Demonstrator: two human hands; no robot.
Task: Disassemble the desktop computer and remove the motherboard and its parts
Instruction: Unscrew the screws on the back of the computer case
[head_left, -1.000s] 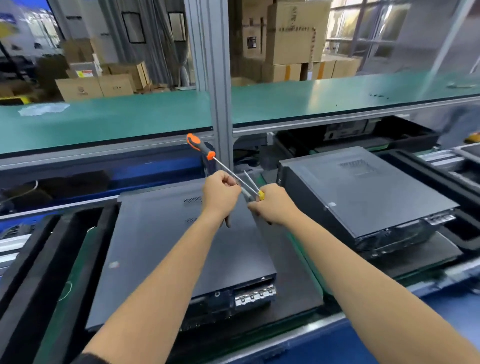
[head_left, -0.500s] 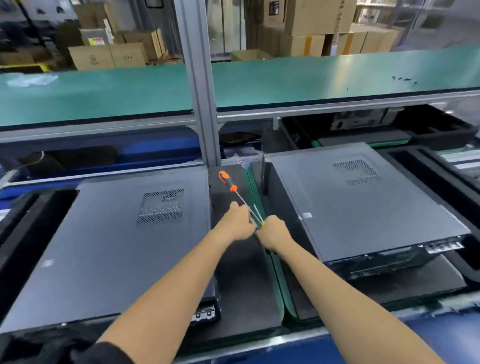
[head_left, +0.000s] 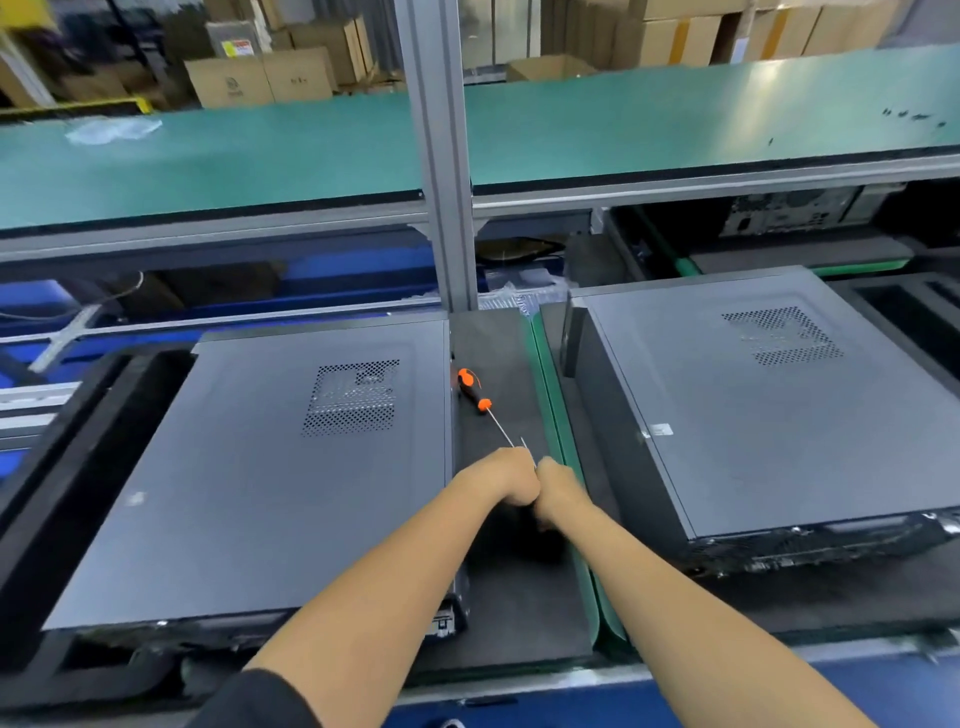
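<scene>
L hand (head_left: 503, 474) grip curled on screwdriver (head_left: 482, 402) shaft; R hand (head_left: 560, 491) fisted round 2nd thin tool, tip only visible. Fingers hidden.

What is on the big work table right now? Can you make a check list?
Surface: dark foam mat on the bench.
Job's things: left computer case and right computer case, both lying flat, covers on.
Clutter: clear plastic scrap on the green shelf.
Hands: left hand grips the shaft of the orange-handled screwdriver; right hand grips a second thin shaft beside it.
Cables: nothing seen.
Surroundings: cardboard boxes behind.
</scene>
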